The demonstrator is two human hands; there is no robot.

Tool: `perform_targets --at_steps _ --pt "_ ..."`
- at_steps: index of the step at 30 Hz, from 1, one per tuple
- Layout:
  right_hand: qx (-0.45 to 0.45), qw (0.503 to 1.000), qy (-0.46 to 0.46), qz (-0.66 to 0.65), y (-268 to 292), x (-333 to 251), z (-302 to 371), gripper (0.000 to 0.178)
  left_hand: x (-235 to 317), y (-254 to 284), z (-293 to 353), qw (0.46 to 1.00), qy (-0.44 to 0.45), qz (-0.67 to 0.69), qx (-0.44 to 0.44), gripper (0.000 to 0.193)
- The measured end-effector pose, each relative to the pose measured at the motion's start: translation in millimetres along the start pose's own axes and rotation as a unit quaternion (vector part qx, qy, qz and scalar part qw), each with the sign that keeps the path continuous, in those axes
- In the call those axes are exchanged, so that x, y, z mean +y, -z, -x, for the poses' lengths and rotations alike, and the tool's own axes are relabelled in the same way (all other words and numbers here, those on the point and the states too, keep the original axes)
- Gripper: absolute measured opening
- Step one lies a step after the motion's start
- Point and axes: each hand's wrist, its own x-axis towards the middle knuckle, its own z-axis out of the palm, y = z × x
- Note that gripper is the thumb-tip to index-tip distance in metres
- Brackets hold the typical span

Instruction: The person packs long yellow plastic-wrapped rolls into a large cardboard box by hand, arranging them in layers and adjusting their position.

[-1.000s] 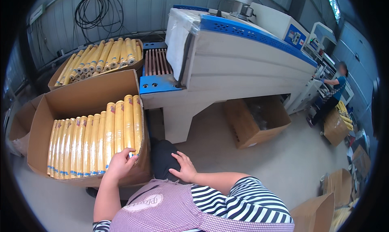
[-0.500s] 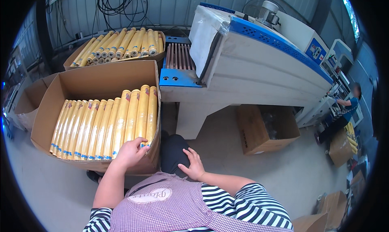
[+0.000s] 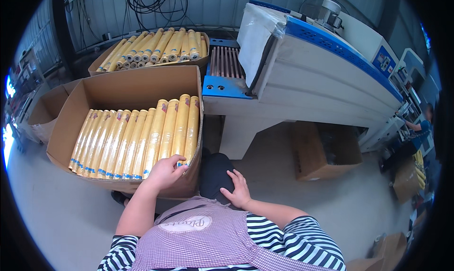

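A large open cardboard box (image 3: 135,88) stands to my front left. Inside is a row of yellow plastic-wrapped rolls (image 3: 125,141) with blue bands near their lower ends; those at the right sit higher than the rest. My left hand (image 3: 164,173) rests at the box's near edge, its forefinger and thumb apart beside the lower end of a roll (image 3: 181,124) near the right of the row. Its other fingers are partly hidden, and no roll is lifted. On my dark-trousered knee lies my right hand (image 3: 238,191), fingers spread, holding nothing.
Behind stands another box with stacked yellow rolls (image 3: 161,46). A grey machine (image 3: 302,77) with a blue-framed roller bed (image 3: 226,62) fills the centre right, a cardboard box (image 3: 326,152) beneath it. At far right a person (image 3: 416,133) stands near more yellow rolls.
The whole view has shifted, so the boxes and machine appear a little farther right and the near box slightly higher. Both hands keep their places on the box edge and knee.
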Motion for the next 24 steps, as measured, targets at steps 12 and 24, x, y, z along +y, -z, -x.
perform_targets --at_steps 12,24 --pt "-0.018 1.0 -0.012 -0.009 1 3 0 0.079 1 -1 -3 1.0 0.004 0.008 0.011 0.039" --pt "0.007 0.999 0.027 -0.022 -3 1 -4 0.081 132 139 78 0.752 -0.612 0.027 0.244 0.032"
